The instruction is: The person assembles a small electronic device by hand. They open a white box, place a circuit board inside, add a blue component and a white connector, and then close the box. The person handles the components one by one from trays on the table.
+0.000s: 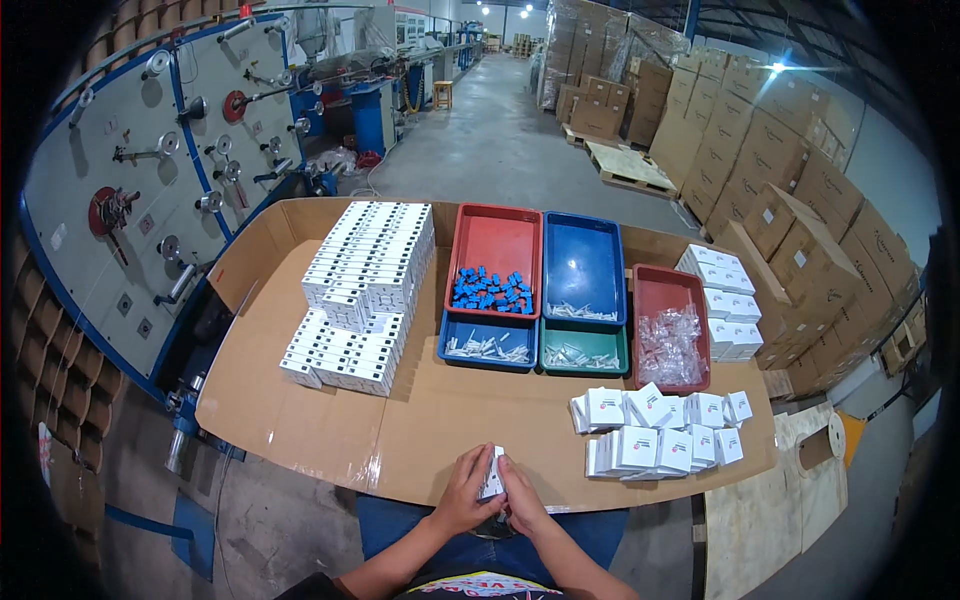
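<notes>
Close to the near edge of a cardboard-covered table (320, 430), my left hand (464, 492) and my right hand (522, 497) are both closed around one small white box (493, 474). The box stands between my palms, its upper part showing with dark marks on it; my fingers hide the rest. Stacked white boxes (365, 265) with dark marks rise in rows to the left. On the right lie two rows of white folded cards or leaflets (640, 448), some leaning on each other.
Behind my hands stand a red tray of blue parts (492, 290), blue (488, 342) and green (582, 350) trays with white pieces, a larger blue tray (583, 262), and a red tray of clear bags (670, 340). More white boxes (722, 300) are stacked at the right edge.
</notes>
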A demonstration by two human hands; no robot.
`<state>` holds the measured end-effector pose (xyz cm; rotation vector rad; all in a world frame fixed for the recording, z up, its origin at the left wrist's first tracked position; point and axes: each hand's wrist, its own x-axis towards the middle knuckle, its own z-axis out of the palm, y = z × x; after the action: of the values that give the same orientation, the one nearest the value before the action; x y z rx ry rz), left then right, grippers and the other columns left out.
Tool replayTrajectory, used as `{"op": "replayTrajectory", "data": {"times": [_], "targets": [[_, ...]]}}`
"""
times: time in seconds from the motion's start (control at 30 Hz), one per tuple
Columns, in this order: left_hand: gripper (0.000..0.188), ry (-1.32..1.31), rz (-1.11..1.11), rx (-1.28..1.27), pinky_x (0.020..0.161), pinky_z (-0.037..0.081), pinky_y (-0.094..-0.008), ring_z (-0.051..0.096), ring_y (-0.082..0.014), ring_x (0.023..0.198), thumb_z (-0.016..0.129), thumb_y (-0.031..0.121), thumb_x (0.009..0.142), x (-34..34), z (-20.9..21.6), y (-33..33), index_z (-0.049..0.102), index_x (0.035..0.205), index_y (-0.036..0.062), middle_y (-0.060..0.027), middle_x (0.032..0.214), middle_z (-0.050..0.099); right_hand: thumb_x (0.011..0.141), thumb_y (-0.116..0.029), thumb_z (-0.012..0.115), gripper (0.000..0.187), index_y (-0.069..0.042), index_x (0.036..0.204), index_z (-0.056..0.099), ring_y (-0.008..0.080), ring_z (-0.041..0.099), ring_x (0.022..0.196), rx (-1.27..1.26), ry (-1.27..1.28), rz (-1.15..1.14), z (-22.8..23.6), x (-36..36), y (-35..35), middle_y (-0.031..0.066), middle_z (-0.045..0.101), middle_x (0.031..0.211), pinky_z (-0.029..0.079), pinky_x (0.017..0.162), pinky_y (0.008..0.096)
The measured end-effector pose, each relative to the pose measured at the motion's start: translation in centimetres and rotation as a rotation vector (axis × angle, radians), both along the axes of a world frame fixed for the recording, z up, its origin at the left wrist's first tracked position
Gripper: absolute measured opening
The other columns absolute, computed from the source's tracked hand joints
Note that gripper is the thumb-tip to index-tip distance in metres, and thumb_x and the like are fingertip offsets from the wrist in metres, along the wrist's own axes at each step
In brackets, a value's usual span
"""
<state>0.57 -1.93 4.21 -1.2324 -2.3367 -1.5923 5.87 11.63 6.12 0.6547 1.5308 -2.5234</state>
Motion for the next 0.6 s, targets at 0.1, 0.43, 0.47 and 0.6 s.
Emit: {"op": "replayTrajectory", "data": {"times": [0.1,0.43,0.47,0.6], "targets": [[0.088,-0.018,0.033,0.015,0.111,0.039,-0.0503,0.045,-0.0459,0.132,0.065,0.047,0.090,0.1,-0.1,0.4,0.036,0.154,-0.0060,-0.0296,0.144,0.043,0.110,-0.045,0.046,0.047,-0.013,0.142,0.055,0.0074,0.062,0.092,-0.035,-0.049,-0.006,-1.7,-0.2,0.2,-0.0008,0.064,0.107,0.052,0.075,0.0255],[0.101,0.080,0.056,0.023,0.107,0.041,-0.0505,0.048,-0.0436,0.125,0.054,0.074,0.090,-0.3,-2.6,0.6,0.042,0.151,-0.0059,-0.0273,0.139,0.048,0.110,-0.042,0.047,0.040,-0.008,0.120,0.063,0.0138,0.066,0.087,-0.129,-0.006,-0.226,-1.5,-0.1,-1.9,0.0021,0.068,0.099,0.053,0.076,0.0316],[0.102,0.104,0.062,0.033,0.107,0.041,-0.0505,0.049,-0.0432,0.125,0.054,0.075,0.089,-0.3,-2.9,0.5,0.043,0.150,-0.0059,-0.0268,0.138,0.048,0.110,-0.041,0.047,0.039,-0.008,0.120,0.063,0.0138,0.066,0.087,-0.127,-0.010,-0.229,-1.3,-0.1,-2.1,0.0022,0.068,0.099,0.053,0.076,0.0315],[0.099,0.153,0.076,0.056,0.106,0.043,-0.0504,0.050,-0.0421,0.124,0.058,0.073,0.088,0.0,-2.8,0.3,0.047,0.148,-0.0058,-0.0259,0.138,0.049,0.109,-0.040,0.049,0.036,-0.008,0.117,0.064,0.0129,0.067,0.085,-0.164,0.024,-0.206,-1.6,0.3,-1.9,0.0018,0.068,0.097,0.054,0.073,0.0308]]}}
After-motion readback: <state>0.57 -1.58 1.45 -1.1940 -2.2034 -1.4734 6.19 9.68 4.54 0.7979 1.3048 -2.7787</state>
